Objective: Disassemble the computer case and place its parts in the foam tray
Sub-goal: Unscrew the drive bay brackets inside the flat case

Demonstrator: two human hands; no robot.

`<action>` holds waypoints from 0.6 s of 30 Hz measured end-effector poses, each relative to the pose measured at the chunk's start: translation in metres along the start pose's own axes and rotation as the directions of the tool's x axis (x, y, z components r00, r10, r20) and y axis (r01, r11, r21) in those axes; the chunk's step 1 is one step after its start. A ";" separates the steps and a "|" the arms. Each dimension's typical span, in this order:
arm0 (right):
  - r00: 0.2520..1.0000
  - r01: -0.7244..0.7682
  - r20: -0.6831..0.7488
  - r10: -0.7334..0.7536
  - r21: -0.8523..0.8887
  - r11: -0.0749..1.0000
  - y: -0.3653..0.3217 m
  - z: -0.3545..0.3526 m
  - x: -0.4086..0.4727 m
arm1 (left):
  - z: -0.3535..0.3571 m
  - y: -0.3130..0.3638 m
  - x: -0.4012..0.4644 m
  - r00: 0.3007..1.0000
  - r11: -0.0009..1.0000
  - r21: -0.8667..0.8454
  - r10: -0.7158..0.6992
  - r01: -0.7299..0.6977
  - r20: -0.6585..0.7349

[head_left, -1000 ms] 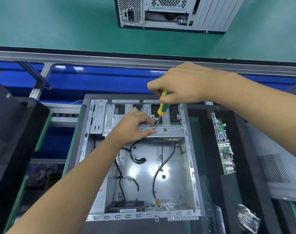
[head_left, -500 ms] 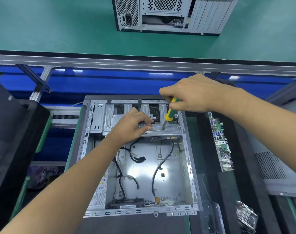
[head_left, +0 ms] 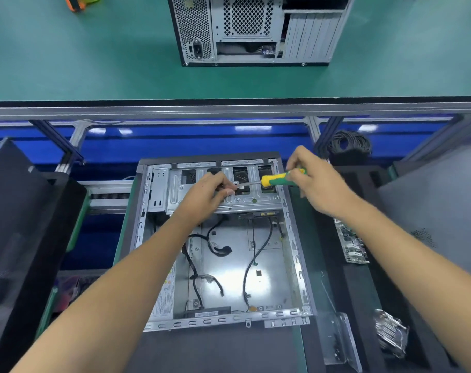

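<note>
Head view: looks down on an open computer case (head_left: 223, 265) lying flat on the table, side panel off, loose black cables (head_left: 218, 249) across its floor.
Drive cage: metal bracket (head_left: 202, 195) spanning the far end of the case, seemingly not yet removed.
Left hand: left hand (head_left: 207, 195) resting on the bracket, fingertips curled toward a small spot at the screwdriver tip; whether pinching a screw or just steadying, cannot tell.
Right hand: right hand (head_left: 315, 184) clenched around the yellow-green screwdriver (head_left: 280, 179), shaft lying nearly level and pointing left toward the left fingertips.
Foam tray: black foam tray (head_left: 328, 238) just right of the case, holding a circuit board (head_left: 352, 246) on edge; bagged metal parts (head_left: 390, 335) nearer the wearer.
Background: second computer case (head_left: 256, 30) upright on the green table beyond the rail.
Step in hand: probably lifting a loosened screw off the tip.
Risk 1: small screw slipping from the fingertips and dropping among the cables, caused by a light pinch on a tiny part.
Risk 2: screwdriver tip jabbing the left fingers, caused by its point sitting right against them.
Risk 3: bracket snagging the cables below when lifted, if still plugged in.
</note>
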State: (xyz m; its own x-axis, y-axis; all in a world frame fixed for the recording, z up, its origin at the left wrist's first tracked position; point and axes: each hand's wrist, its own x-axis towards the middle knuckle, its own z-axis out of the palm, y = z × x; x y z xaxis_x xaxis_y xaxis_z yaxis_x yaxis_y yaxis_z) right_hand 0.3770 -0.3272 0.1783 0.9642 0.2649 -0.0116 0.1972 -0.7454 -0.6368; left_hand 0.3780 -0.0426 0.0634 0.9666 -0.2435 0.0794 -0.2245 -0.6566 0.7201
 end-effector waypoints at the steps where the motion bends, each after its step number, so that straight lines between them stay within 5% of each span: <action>1: 0.996 -0.080 -0.019 0.084 0.153 0.985 0.004 0.010 -0.010 | -0.001 0.002 0.000 1.000 1.000 -0.017 -0.013 0.013 -0.008; 3: 0.960 -0.249 -0.009 0.280 0.435 0.865 0.012 0.031 -0.028 | -0.001 0.005 0.002 0.999 0.998 -0.048 -0.035 0.034 -0.020; 6: 0.854 -0.414 0.109 0.509 0.735 0.537 0.015 0.058 -0.052 | -0.001 0.012 0.000 0.997 0.996 -0.061 -0.066 0.065 -0.028; 10: 0.781 -0.338 0.190 0.595 0.930 0.146 0.006 0.076 -0.077 | -0.001 0.035 -0.012 0.987 0.964 -0.238 -0.140 0.119 -0.074; 14: 0.805 -0.255 0.107 0.584 0.950 0.178 -0.009 0.083 -0.089 | 0.024 0.082 -0.037 0.945 0.767 -0.623 -0.299 0.155 -0.133; 18: 0.830 -0.286 0.111 0.546 0.926 0.247 -0.024 0.092 -0.095 | 0.057 0.127 -0.059 0.877 0.266 -0.949 -0.480 0.167 0.020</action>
State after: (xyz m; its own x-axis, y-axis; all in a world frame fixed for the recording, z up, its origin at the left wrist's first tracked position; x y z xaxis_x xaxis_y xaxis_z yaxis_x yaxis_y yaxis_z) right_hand 0.2641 -0.2778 0.1235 0.8885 -0.1196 -0.4429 -0.3914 0.3061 -0.8678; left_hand 0.2857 -0.1521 0.1113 0.9532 0.0867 -0.2897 0.2191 0.4625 0.8591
